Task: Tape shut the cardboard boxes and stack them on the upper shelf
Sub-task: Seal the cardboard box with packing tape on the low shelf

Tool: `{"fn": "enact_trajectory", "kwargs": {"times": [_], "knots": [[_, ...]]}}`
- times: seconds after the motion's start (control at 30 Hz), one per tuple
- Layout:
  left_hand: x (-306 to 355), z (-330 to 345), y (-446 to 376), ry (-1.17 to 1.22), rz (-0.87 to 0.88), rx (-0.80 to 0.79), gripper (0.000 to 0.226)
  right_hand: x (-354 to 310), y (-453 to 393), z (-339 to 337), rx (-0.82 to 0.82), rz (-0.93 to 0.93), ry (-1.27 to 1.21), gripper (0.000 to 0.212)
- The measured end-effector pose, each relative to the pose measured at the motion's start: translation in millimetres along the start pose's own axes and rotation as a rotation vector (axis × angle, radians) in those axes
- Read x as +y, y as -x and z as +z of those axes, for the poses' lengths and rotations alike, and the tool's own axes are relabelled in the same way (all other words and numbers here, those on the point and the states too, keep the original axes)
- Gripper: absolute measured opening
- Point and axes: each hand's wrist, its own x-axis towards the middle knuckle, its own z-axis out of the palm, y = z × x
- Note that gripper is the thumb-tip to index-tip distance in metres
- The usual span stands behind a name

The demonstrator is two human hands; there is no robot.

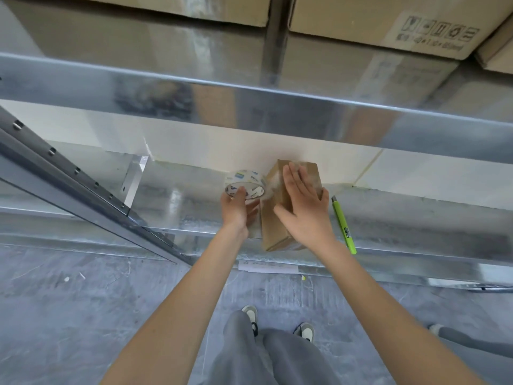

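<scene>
The small cardboard box (280, 218) lies at the lower shelf's (180, 207) front edge. The right hand (301, 207) presses flat on it, fingers straight; the left hand (236, 209) holds the tape roll (245, 184) just beside it

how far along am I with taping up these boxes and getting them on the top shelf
Done: large cardboard boxes already sit on the upper shelf. In hand: your left hand grips the tape roll, and your right hand lies flat on the small box on the lower shelf, with clear tape on its top. Left: finish sealing it, perhaps cutting with the green cutter, then lift it up.
</scene>
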Motion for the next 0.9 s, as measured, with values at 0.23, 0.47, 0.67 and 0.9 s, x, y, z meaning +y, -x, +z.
{"fn": "enact_trajectory", "kwargs": {"times": [0.23, 0.47, 0.67, 0.9], "knots": [[-12, -2, 15, -0.118, 0.067, -0.182, 0.016, 28, 3, -14, -0.040, -0.052, -0.126, 0.077], [15, -61, 42, -0.806, 0.278, -0.463, 0.111, 49, 3, -20, -0.195, -0.383, 0.164, 0.084], [40, -27, 52, -0.935, 0.447, -0.466, 0.050, 57, -3, -34, -0.232, -0.577, 0.406, 0.079], [27, -10, 41, -0.996, 0.362, -0.351, 0.046, 75, -3, -34, -0.227, -0.370, 0.384, 0.096]]}}
